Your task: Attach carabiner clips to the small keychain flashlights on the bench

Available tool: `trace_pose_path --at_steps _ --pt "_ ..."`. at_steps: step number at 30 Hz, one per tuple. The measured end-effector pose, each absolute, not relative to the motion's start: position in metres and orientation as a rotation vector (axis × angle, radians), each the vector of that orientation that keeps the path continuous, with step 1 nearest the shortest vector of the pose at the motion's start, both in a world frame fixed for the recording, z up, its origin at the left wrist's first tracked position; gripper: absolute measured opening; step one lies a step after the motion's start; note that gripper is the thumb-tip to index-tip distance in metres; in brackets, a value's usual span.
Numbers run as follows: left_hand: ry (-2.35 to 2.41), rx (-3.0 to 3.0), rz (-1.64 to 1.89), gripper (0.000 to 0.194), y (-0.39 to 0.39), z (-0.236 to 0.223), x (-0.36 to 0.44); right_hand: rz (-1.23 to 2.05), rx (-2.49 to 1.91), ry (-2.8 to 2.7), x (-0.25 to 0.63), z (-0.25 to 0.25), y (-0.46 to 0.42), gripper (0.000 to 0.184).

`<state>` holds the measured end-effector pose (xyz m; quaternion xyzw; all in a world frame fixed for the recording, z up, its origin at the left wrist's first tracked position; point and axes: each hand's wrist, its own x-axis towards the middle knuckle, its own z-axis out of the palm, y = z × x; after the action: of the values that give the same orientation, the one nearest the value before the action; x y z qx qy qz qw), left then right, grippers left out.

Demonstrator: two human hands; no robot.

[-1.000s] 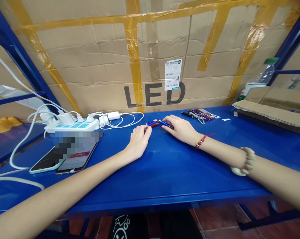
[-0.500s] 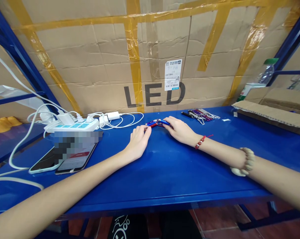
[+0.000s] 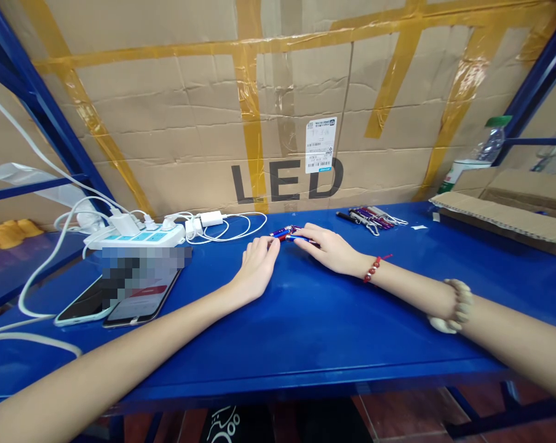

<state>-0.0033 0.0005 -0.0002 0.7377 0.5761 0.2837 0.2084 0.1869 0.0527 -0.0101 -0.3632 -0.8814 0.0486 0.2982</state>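
Observation:
A small bunch of blue and red pen-like sticks lies on the blue table near the middle back. My left hand rests palm down on the table, fingers stretched toward the left end of the bunch. My right hand lies flat with its fingers over the right end of the bunch, touching the sticks. A red bead bracelet and a pale bead bracelet sit on my right arm.
A second bunch of purple and dark sticks lies farther right. A white power strip with chargers and cables and two phones lie at the left. An open cardboard box and a bottle stand right; a taped carton wall stands behind.
My right hand's fingers slid slightly left over the sticks, pushing them together. The view tilted a little. My left hand has barely moved.

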Motion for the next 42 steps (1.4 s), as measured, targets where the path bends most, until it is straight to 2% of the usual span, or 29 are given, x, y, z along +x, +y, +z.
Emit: trace_pose_path --at_steps 11,31,42 --pt "1.620 2.055 0.778 0.042 -0.0004 0.0011 -0.0023 0.273 -0.809 -2.367 0.1850 -0.0099 0.0503 0.032" --pt "1.608 2.099 0.782 0.042 -0.0008 0.0002 -0.0036 0.310 -0.982 -2.378 0.1847 -0.0091 0.0490 0.033" --pt "1.615 2.039 0.778 0.040 -0.0007 0.0015 -0.0022 0.311 -0.967 -2.409 0.1840 -0.0074 0.0467 0.027"
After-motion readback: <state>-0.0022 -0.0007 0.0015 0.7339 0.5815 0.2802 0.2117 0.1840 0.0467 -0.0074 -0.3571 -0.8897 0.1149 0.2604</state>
